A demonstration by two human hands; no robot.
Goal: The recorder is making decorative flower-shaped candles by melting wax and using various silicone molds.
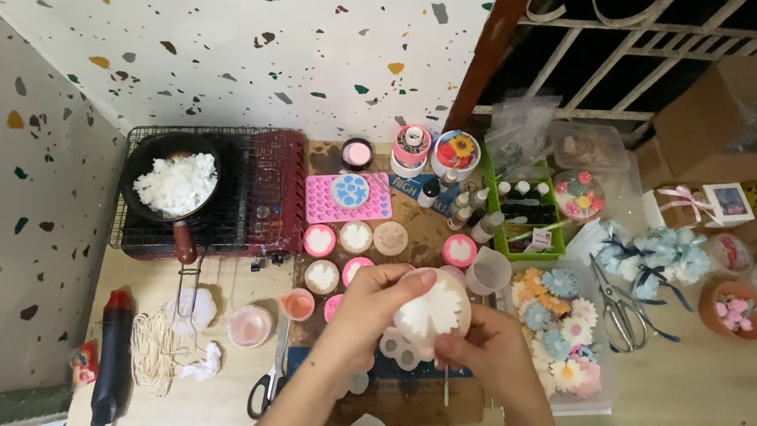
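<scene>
My left hand (371, 305) and my right hand (490, 354) together hold a round pale mould with a white flower shape (431, 310) in it, above the wooden table (726, 385). The left fingers grip its left and top edge; the right fingers pinch its lower right edge. Under the hands lies a clear tray with round cups (399, 350). Several small round moulds, pink and beige (356, 237), sit just beyond the hands.
A black pan of white flakes (173, 182) rests on a red portable stove (246, 187) at left. A pink silicone mould (348, 196), scissors (268, 383), a heat gun (111, 353), string (154, 350), a tray of coloured flowers (560, 335), metal scissors (621, 310) and a green bottle box (521, 210) surround the work spot.
</scene>
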